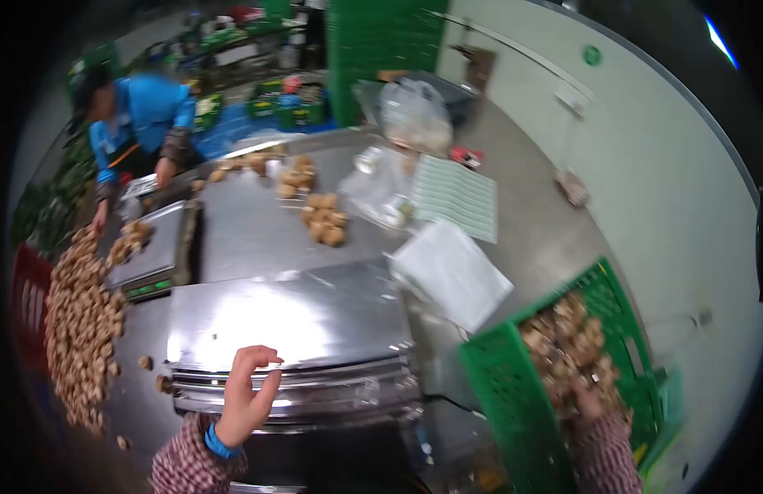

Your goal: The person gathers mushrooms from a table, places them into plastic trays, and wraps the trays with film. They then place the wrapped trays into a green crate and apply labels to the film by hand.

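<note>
My left hand (248,397) is raised over the front edge of a shiny metal wrapping machine (291,317), thumb and fingers apart and nothing between them. At the lower right, my right hand (589,402) reaches down into a green plastic crate (513,395). Its fingers disappear among brown mushrooms (567,329) that glint as if under clear film; I cannot tell whether it grips any of them. Beyond the machine, a cluster of mushrooms (324,220) lies on the metal table (241,239), with another small cluster (296,176) behind it.
A large heap of loose mushrooms (81,329) covers the left side, beside a scale (155,247) with green digits. Across the table, a person in blue (142,123) handles mushrooms. White sheets (451,272), a pale green ridged tray (455,198) and plastic bags (414,111) lie toward the wall.
</note>
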`<state>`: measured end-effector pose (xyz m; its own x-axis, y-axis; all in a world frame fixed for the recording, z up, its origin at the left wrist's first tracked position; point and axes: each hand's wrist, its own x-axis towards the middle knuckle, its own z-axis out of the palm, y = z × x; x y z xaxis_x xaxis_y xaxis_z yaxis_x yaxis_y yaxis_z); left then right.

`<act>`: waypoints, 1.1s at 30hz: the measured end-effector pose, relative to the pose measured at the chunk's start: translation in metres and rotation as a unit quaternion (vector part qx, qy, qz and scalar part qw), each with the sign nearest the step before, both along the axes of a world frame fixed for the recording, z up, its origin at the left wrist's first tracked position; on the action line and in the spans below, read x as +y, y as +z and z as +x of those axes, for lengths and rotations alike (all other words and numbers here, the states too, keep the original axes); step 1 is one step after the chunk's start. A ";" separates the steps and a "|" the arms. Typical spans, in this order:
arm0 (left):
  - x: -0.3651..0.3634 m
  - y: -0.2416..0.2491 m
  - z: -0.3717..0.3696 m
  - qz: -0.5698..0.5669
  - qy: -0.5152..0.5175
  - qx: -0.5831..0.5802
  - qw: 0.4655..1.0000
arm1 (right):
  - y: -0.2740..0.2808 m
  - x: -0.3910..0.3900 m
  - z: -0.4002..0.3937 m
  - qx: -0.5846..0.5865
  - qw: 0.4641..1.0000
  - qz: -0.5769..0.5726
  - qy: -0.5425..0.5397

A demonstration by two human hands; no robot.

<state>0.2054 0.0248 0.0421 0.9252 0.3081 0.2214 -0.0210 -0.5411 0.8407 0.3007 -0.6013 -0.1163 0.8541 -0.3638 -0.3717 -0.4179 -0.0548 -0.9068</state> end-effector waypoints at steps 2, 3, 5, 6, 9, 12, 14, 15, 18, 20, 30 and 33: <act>0.043 0.011 0.019 0.067 0.004 -0.033 0.997 | 0.117 0.106 0.029 -0.091 0.872 -0.474 0.087; 0.062 0.009 0.033 0.078 0.000 -0.040 0.996 | 0.155 0.158 0.052 -0.194 0.886 -0.366 0.210; 0.095 -0.011 0.069 0.104 -0.016 -0.021 0.994 | 0.226 0.297 0.078 -0.178 0.897 -0.199 0.351; 0.108 -0.026 0.087 0.106 -0.010 0.003 0.994 | 0.200 0.332 0.111 -0.291 0.831 -0.220 0.421; 0.130 -0.064 0.124 0.061 0.004 0.113 0.992 | 0.132 0.460 0.203 -0.208 0.813 -0.203 0.504; 0.147 -0.068 0.124 0.106 -0.034 0.109 0.988 | 0.034 0.527 0.289 -0.086 0.753 -0.348 0.552; 0.158 -0.055 0.121 0.091 -0.032 0.130 0.987 | -0.026 0.551 0.330 -0.098 0.742 -0.377 0.546; 0.163 -0.050 0.124 0.059 -0.028 0.154 0.986 | -0.043 0.564 0.343 -0.044 0.744 -0.384 0.545; 0.182 -0.073 0.148 -0.021 -0.014 0.180 0.983 | -0.067 0.592 0.360 0.036 0.769 -0.348 0.536; 0.190 -0.086 0.178 -0.069 -0.019 0.220 0.973 | -0.066 0.596 0.353 0.081 0.820 -0.267 0.499; 0.177 -0.202 0.340 -0.205 0.082 0.326 0.919 | -0.059 0.606 0.342 0.080 0.847 -0.132 0.508; 0.182 -0.208 0.337 -0.279 0.085 0.302 0.908 | -0.056 0.613 0.336 0.112 0.834 -0.056 0.538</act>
<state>0.5423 0.2069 -0.1657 0.7551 0.3661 -0.5439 0.5781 0.0194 0.8157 0.6370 0.0116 -0.1727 0.6222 0.5249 -0.5808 -0.2312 -0.5856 -0.7769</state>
